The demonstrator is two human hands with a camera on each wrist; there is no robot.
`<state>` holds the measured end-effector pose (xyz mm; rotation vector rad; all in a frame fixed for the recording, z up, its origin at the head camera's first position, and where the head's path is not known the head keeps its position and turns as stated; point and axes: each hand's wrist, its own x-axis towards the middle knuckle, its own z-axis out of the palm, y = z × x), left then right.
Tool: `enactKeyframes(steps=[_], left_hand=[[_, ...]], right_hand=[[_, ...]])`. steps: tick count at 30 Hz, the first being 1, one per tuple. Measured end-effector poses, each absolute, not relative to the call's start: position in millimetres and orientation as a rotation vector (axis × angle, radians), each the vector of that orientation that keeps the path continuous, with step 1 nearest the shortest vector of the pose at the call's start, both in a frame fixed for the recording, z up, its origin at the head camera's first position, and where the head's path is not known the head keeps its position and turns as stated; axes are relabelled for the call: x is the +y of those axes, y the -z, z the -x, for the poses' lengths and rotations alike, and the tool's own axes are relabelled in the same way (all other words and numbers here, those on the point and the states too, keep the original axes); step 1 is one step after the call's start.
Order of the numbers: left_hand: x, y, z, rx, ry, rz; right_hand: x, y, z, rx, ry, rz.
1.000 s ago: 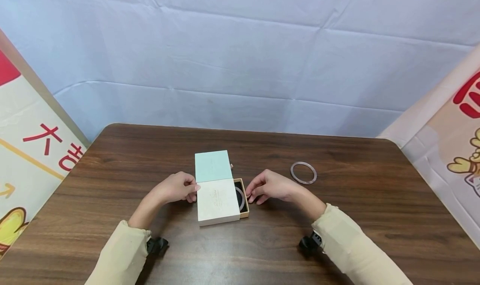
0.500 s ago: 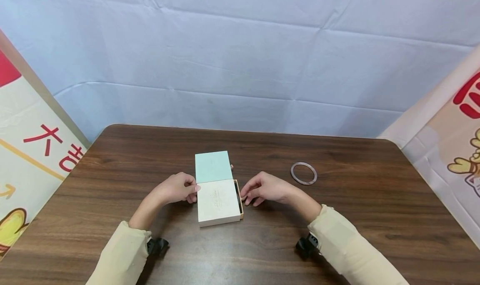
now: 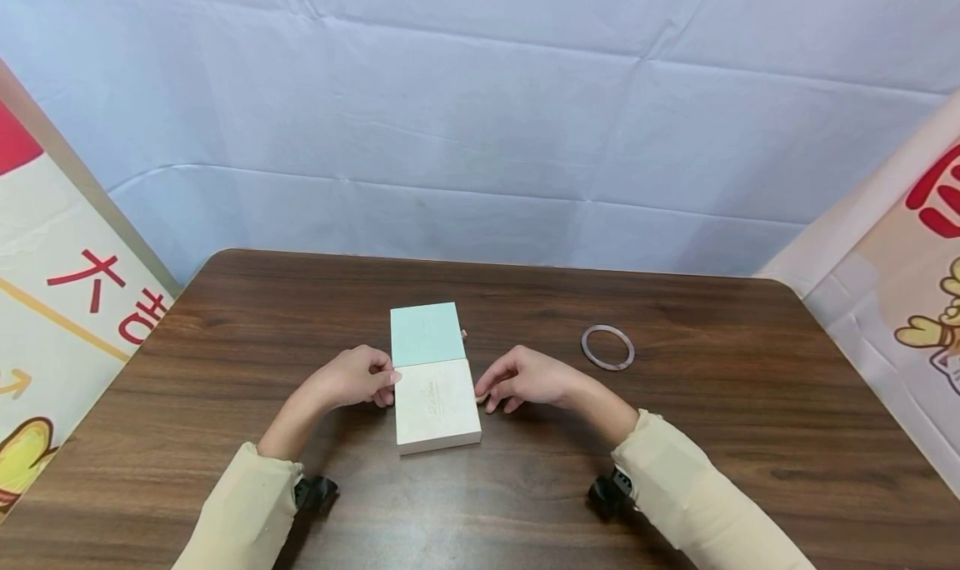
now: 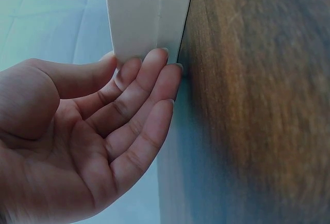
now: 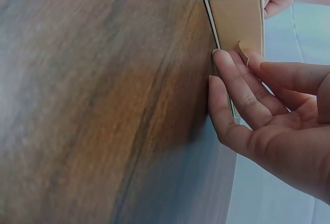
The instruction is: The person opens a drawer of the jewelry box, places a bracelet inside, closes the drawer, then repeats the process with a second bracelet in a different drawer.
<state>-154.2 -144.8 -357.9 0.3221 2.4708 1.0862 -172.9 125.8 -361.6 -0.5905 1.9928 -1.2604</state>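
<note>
At the right hand (image 3: 531,377), the pinched tab (image 5: 243,51) might get ripped if yanked; box (image 3: 437,407) is gripped by left hand (image 3: 351,378).

The head view is bright and evenly lit, with pale glare on the near part of the table (image 3: 450,512) and faint shading along the cloth's folds (image 3: 480,120). Both wrist views are dimmer and bluish, the wood grain blurred.
</note>
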Motion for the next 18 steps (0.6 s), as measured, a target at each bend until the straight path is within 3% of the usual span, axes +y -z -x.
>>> enactKeyframes(steps=[18], left_hand=[[-145.0,356.6,154.0,2.474,-1.076,-0.329]], right_hand=[[131.5,360.4,172.3,1.970,1.265,0.591]])
